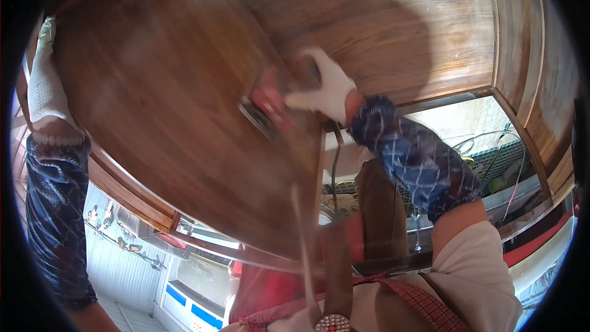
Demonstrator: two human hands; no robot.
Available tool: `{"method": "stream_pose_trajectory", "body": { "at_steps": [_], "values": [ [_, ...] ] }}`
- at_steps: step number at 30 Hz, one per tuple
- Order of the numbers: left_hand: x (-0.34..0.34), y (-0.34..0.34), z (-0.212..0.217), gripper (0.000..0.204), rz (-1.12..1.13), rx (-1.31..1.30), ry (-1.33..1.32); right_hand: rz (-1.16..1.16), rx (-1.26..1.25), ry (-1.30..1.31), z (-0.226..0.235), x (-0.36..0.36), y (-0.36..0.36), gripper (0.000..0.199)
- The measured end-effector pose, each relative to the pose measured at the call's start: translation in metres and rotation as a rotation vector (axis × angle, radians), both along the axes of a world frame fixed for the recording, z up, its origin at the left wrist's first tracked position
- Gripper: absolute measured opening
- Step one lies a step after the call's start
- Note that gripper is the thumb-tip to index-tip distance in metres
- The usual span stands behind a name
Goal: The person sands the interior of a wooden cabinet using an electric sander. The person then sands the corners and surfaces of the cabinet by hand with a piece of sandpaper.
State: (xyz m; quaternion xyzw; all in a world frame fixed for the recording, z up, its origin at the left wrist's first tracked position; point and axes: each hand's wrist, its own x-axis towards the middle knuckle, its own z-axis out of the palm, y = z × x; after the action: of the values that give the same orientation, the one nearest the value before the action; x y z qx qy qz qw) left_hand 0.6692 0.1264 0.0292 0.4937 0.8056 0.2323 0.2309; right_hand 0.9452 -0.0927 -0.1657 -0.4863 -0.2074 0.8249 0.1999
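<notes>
My right hand (332, 86), in a white glove, is wrapped round a red and dark hand-held power sander (269, 101). Motion blurs the tool, whose pale flat base lies against or close to a brown wooden door panel (160, 86). My left hand (48, 89), also gloved in white, grips the panel's far-left edge; part of its fingers is hidden there. Blue patterned sleeve covers (424, 160) are on both forearms.
Behind the door stands a wooden cabinet frame (522, 129) with a broad panel (369, 24) at the top. Through its opening show cables and green mesh (501, 160). A blurred cord (301, 227) hangs before my body. A white corrugated wall (117, 252) is at lower left.
</notes>
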Motion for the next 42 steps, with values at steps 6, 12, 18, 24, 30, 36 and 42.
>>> {"method": "stream_pose_trajectory", "body": {
  "at_steps": [6,12,18,24,30,36,42],
  "values": [
    [0.023,0.001,-0.029,0.051,0.080,0.074,-0.221,-0.025,0.365,-0.182,-0.008,-0.011,0.109,0.072],
    [0.034,-0.003,-0.023,0.055,0.178,-0.018,-0.245,-0.053,0.273,-0.149,0.009,0.006,-0.003,0.062],
    [0.024,-0.007,-0.005,0.049,0.297,-0.074,-0.416,0.138,-0.004,-0.089,0.028,0.022,-0.104,0.073],
    [0.033,-0.010,-0.008,0.054,0.275,-0.106,-0.468,0.053,0.151,-0.284,0.012,-0.002,0.010,0.074],
    [0.027,-0.015,-0.002,0.053,0.237,-0.039,-0.348,0.035,0.297,-0.156,0.018,-0.032,0.165,0.055],
    [0.042,-0.008,-0.009,0.051,0.273,-0.095,-0.441,0.019,0.579,-0.241,-0.014,-0.037,0.185,0.061],
    [0.032,-0.012,-0.007,0.050,0.290,-0.107,-0.441,-0.031,0.155,-0.117,-0.002,-0.004,0.032,0.070]
  ]
}}
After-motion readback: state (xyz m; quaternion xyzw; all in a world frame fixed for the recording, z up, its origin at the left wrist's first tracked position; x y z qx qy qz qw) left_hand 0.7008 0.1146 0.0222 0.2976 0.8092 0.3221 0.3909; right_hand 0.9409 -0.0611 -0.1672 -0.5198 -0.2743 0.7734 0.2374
